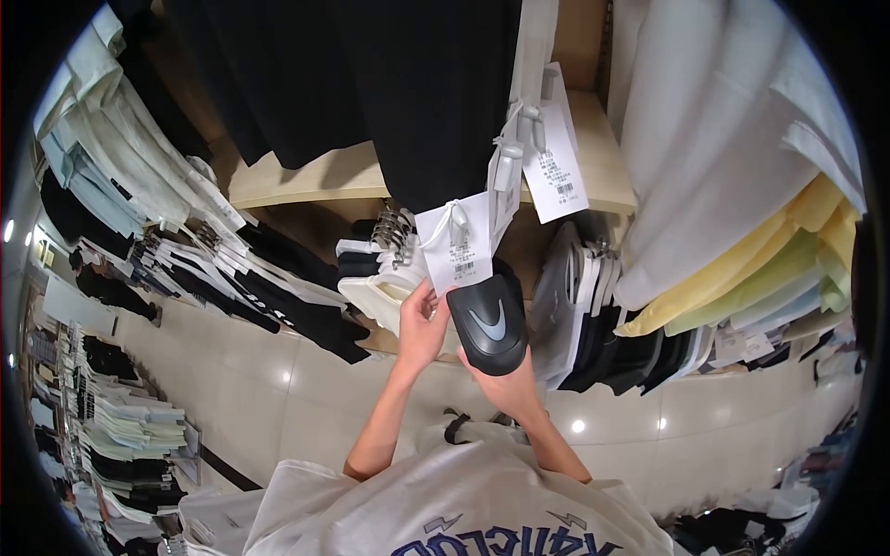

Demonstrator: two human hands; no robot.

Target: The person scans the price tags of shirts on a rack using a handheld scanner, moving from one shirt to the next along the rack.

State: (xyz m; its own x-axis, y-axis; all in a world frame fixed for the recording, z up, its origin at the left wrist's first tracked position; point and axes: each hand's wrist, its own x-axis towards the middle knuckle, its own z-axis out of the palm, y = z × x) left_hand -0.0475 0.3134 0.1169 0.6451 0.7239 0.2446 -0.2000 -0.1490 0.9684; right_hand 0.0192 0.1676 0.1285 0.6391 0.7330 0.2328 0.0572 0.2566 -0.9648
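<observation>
My left hand [424, 324] pinches the lower left corner of a white price tag [456, 243], printed with text and a barcode. A black rounded device [489, 324] with a grey curved mark is in my right hand [508, 382], whose fingers are mostly hidden beneath it. The device's upper end lies right at the tag's lower edge. Beside that tag, more white tags [554, 153] hang with pale plastic clips from the hanging clothes. Black garments [343, 74] hang just above and to the left.
A wooden shelf [306, 179] runs behind the tags. White, yellow and green garments [742, 269] hang at the right, and white and black ones [278, 296] at the left. Farther left stands another clothes rack [130, 417]. A person [111, 289] is at the far left.
</observation>
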